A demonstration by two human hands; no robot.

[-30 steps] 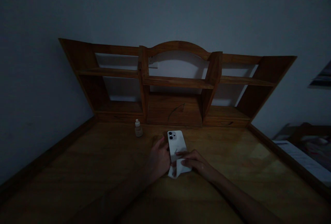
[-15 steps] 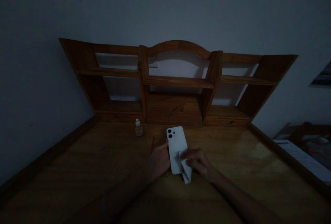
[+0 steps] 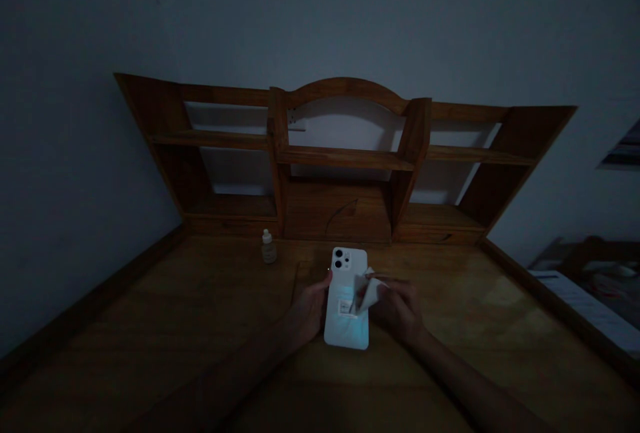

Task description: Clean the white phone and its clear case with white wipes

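The left hand [image 3: 306, 310] grips the white phone's [image 3: 346, 306] left edge above the wooden desk [image 3: 150, 326], back facing up; the right hand [image 3: 397, 306] pinches a white wipe [image 3: 367, 290] against it.

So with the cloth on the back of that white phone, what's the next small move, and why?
Probably draw the cloth down toward the phone's lower end. The right hand pinches it against the middle of the back, while the left hand steadies the left edge; the lower part lies uncovered. Whether it is smudged, the dim light hides.
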